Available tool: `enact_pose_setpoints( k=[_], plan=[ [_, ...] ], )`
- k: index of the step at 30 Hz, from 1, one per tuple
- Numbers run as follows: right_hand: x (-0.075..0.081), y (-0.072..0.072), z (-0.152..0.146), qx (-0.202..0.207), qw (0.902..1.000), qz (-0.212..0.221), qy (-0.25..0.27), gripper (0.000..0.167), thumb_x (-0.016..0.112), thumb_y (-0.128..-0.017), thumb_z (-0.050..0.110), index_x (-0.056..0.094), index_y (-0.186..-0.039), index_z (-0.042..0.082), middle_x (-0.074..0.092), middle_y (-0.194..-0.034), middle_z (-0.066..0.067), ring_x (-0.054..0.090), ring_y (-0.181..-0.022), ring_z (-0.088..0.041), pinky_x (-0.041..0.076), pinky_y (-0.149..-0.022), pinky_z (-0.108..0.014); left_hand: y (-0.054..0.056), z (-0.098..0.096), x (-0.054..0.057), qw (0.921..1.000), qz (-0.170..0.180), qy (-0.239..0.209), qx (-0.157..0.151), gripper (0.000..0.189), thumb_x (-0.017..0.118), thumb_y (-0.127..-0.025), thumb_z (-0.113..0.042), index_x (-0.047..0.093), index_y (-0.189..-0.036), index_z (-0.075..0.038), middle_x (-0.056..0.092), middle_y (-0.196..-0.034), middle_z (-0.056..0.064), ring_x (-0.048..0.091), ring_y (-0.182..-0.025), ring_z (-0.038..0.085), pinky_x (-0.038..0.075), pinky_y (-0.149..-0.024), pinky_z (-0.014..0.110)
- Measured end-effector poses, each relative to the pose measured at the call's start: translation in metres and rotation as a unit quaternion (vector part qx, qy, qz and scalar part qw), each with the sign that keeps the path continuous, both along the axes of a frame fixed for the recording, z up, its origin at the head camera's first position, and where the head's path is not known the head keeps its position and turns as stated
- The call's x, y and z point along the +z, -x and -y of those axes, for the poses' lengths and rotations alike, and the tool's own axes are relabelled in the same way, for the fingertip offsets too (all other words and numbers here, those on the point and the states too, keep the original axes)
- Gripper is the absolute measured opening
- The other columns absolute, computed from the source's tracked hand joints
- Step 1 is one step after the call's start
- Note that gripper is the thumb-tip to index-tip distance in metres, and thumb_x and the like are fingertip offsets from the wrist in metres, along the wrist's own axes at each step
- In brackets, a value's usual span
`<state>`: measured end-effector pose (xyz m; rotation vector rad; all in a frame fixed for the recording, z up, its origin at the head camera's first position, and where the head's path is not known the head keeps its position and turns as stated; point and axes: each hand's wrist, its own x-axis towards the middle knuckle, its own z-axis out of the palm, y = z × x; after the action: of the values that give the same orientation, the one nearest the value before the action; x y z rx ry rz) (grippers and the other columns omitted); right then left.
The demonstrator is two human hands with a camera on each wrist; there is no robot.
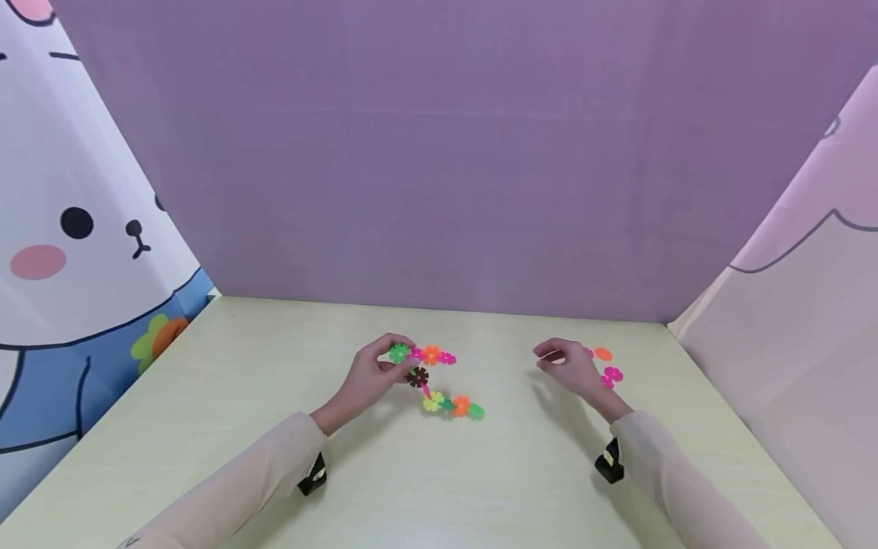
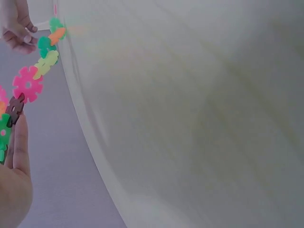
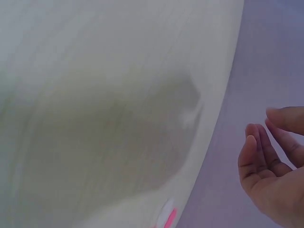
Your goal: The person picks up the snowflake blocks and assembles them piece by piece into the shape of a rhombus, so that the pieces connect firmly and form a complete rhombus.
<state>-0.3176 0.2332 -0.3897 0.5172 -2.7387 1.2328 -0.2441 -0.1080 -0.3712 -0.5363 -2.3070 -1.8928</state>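
Observation:
My left hand pinches a chain of interlocking plastic flower discs near its green disc, above the table. One short branch leads right through an orange disc to a pink disc. A longer branch hangs from the dark brown disc through a yellow disc to a light green end disc. In the left wrist view, a large pink disc joins brown and yellow. My right hand hovers to the right, fingers loosely bent, holding nothing; the right wrist view shows a gap inside its fingers.
Loose discs lie on the table beyond and beside the right hand: an orange disc and pink discs, partly hidden by it. A purple cloth wall stands behind the table, with printed cloths at the sides.

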Motion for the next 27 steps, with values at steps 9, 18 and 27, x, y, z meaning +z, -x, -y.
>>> enact_pose_setpoints(
  k=[9,18,27],
  plan=[
    [-0.005,0.007,-0.046,-0.014,0.9947,-0.051,-0.088,0.02,0.06,-0.076,-0.007,0.062,-0.096,-0.008,0.063,-0.096,-0.025,0.063,-0.084,-0.034,0.052,-0.073,-0.038,0.0,0.0,0.0,1.0,0.006,-0.002,0.003,0.029,0.062,-0.086,-0.008,0.054,-0.112,0.004,0.059,-0.101,0.023,0.065,-0.056,0.012,0.054,-0.07,0.041],
    [-0.012,0.008,-0.07,-0.013,0.9896,-0.034,-0.139,0.018,0.06,-0.075,-0.009,0.06,-0.093,-0.01,0.062,-0.096,-0.026,0.059,-0.084,-0.036,0.05,-0.076,-0.046,0.0,-0.001,0.001,1.0,0.007,0.0,0.006,0.027,0.061,-0.086,-0.008,0.055,-0.11,0.002,0.06,-0.102,0.022,0.064,-0.055,0.011,0.055,-0.069,0.041],
    [-0.019,0.016,-0.074,-0.017,0.9831,-0.004,-0.182,0.021,0.06,-0.071,-0.008,0.06,-0.093,-0.009,0.061,-0.09,-0.021,0.058,-0.082,-0.03,0.051,-0.072,-0.042,0.002,0.0,0.001,1.0,0.005,0.002,0.006,0.026,0.061,-0.087,-0.009,0.055,-0.11,0.001,0.06,-0.102,0.022,0.065,-0.056,0.011,0.055,-0.068,0.039]
  ],
)
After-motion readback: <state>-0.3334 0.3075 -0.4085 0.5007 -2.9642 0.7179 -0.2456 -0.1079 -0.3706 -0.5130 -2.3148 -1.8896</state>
